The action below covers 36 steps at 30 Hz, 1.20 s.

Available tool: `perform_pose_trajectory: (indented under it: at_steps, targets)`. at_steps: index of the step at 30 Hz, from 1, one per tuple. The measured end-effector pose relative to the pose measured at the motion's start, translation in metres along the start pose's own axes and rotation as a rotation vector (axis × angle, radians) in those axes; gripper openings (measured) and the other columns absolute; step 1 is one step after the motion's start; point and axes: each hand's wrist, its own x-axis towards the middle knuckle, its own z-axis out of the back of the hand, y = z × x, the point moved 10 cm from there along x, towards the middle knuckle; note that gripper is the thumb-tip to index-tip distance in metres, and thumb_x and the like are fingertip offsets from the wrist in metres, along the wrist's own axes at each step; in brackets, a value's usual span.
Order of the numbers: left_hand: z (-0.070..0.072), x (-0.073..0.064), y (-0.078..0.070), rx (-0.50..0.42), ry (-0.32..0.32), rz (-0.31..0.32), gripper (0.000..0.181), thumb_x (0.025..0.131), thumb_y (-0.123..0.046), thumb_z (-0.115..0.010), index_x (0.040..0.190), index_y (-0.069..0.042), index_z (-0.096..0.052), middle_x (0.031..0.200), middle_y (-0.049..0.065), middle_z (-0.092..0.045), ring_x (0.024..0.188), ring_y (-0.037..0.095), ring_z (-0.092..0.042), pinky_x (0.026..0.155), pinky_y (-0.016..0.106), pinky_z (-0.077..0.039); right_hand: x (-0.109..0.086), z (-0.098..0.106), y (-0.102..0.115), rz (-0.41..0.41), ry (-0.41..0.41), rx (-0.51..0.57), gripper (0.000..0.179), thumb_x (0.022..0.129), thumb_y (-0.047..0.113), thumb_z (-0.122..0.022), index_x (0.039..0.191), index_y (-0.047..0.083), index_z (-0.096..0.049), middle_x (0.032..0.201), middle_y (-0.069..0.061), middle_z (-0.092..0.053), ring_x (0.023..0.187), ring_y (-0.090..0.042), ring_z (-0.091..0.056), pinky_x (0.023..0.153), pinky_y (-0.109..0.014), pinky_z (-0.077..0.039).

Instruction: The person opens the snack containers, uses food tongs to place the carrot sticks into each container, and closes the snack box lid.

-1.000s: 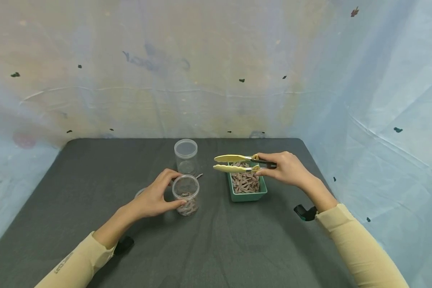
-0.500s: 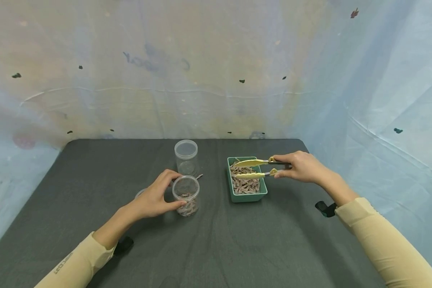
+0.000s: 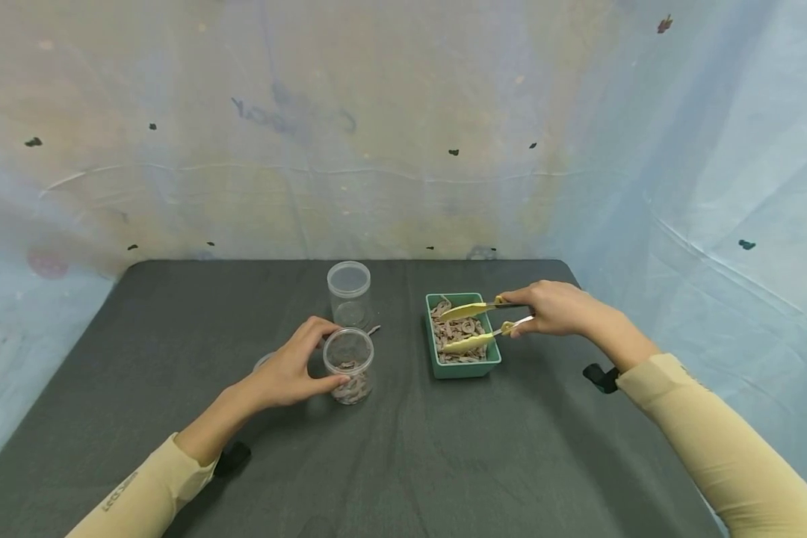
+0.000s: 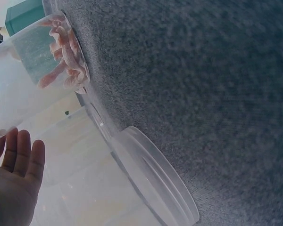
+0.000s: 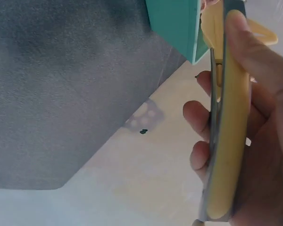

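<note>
My left hand (image 3: 292,371) holds a clear plastic jar (image 3: 351,387) upright on the table, thumb on the near side and fingers round the far side near the rim. Brownish strips (image 4: 68,54) lie at the jar's bottom. Yellow-tipped tongs (image 3: 465,311) are in my right hand (image 3: 557,308), thumb along one arm and fingers curled round the other. The spread tips of the tongs reach down among many similar strips (image 3: 454,359) in a green rectangular tub (image 3: 467,370). In the right wrist view the tips are mostly hidden behind the tub's wall.
A second clear jar (image 3: 349,288), with a lid on, stands just behind the held one. One loose strip (image 3: 374,329) lies on the dark table (image 3: 403,463) beside it. A clear round lid (image 4: 158,176) lies by my left hand. Plastic sheeting hangs behind and at the sides.
My right hand moved right with the tongs until they were over the tub, then lowered their tips into the strips and spread them wider. The left hand and its jar stayed put.
</note>
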Motion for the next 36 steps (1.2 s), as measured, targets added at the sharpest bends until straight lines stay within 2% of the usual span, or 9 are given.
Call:
perform_pose_trajectory:
  at_steps: [3, 5, 8, 15, 19, 23, 27, 36]
  targets:
    - [-0.001, 0.0, 0.0, -0.005, 0.002, 0.0, 0.069, 0.089, -0.028, -0.085, 0.143, -0.005, -0.047, 0.134, 0.009, -0.049, 0.119, 0.032, -0.052, 0.097, 0.053, -0.048, 0.003, 0.0, 0.003, -0.006, 0.01, -0.02, 0.069, 0.087, 0.04, -0.084, 0.143, 0.006, -0.063, 0.125, -0.015, -0.073, 0.089, -0.025, -0.072, 0.067, -0.04, -0.056]
    - [-0.001, 0.0, 0.0, -0.006, 0.001, -0.005, 0.07, 0.089, -0.027, -0.085, 0.143, -0.004, -0.047, 0.134, 0.011, -0.049, 0.119, 0.033, -0.052, 0.097, 0.054, -0.048, 0.004, 0.001, 0.006, -0.005, 0.011, -0.035, 0.067, 0.088, 0.038, -0.084, 0.142, 0.005, -0.064, 0.129, -0.016, -0.071, 0.098, -0.03, -0.073, 0.072, -0.043, -0.059]
    - [-0.001, 0.0, -0.002, -0.001, -0.002, -0.014, 0.069, 0.089, -0.027, -0.085, 0.143, -0.004, -0.047, 0.134, 0.012, -0.05, 0.119, 0.032, -0.052, 0.096, 0.055, -0.048, 0.003, 0.002, 0.012, 0.012, -0.002, -0.056, 0.063, 0.089, 0.036, -0.083, 0.141, 0.005, -0.065, 0.129, -0.016, -0.071, 0.099, -0.031, -0.073, 0.073, -0.044, -0.06]
    - [0.002, -0.001, -0.002, 0.023, -0.013, -0.011, 0.068, 0.089, -0.026, -0.085, 0.143, -0.007, -0.048, 0.134, 0.006, -0.05, 0.119, 0.021, -0.051, 0.096, 0.051, -0.049, -0.003, 0.005, 0.018, 0.034, -0.096, -0.104, 0.053, 0.089, 0.033, -0.084, 0.134, 0.009, -0.071, 0.12, -0.014, -0.075, 0.09, -0.029, -0.072, 0.064, -0.041, -0.057]
    - [0.001, -0.001, -0.001, 0.028, -0.014, -0.016, 0.068, 0.089, -0.026, -0.085, 0.142, -0.007, -0.048, 0.134, 0.007, -0.05, 0.119, 0.022, -0.051, 0.096, 0.051, -0.049, -0.009, 0.007, 0.02, 0.062, -0.176, -0.115, 0.048, 0.087, 0.033, -0.085, 0.129, 0.012, -0.075, 0.112, -0.01, -0.077, 0.083, -0.025, -0.07, 0.06, -0.039, -0.055]
    - [0.0, 0.0, 0.001, 0.029, -0.014, -0.015, 0.068, 0.089, -0.026, -0.085, 0.142, -0.006, -0.048, 0.133, 0.007, -0.05, 0.118, 0.023, -0.051, 0.096, 0.051, -0.049, -0.015, 0.007, 0.019, 0.09, -0.237, -0.09, 0.043, 0.087, 0.033, -0.084, 0.125, 0.013, -0.076, 0.101, -0.008, -0.078, 0.073, -0.02, -0.067, 0.055, -0.036, -0.051]
    - [0.0, 0.0, 0.001, 0.024, -0.009, -0.011, 0.068, 0.089, -0.026, -0.085, 0.142, -0.004, -0.048, 0.133, 0.008, -0.05, 0.118, 0.023, -0.051, 0.095, 0.053, -0.049, -0.021, 0.004, 0.015, 0.095, -0.262, -0.034, 0.04, 0.088, 0.033, -0.083, 0.122, 0.013, -0.077, 0.093, -0.004, -0.078, 0.064, -0.011, -0.061, 0.052, -0.032, -0.046]
    - [0.0, 0.0, 0.002, 0.032, -0.011, -0.003, 0.068, 0.09, -0.027, -0.085, 0.142, -0.007, -0.048, 0.134, 0.005, -0.049, 0.118, 0.02, -0.05, 0.096, 0.051, -0.049, -0.038, -0.001, 0.005, 0.073, -0.322, 0.049, 0.046, 0.088, 0.026, -0.084, 0.127, 0.006, -0.075, 0.103, -0.009, -0.079, 0.061, -0.003, -0.056, 0.053, -0.028, -0.044]
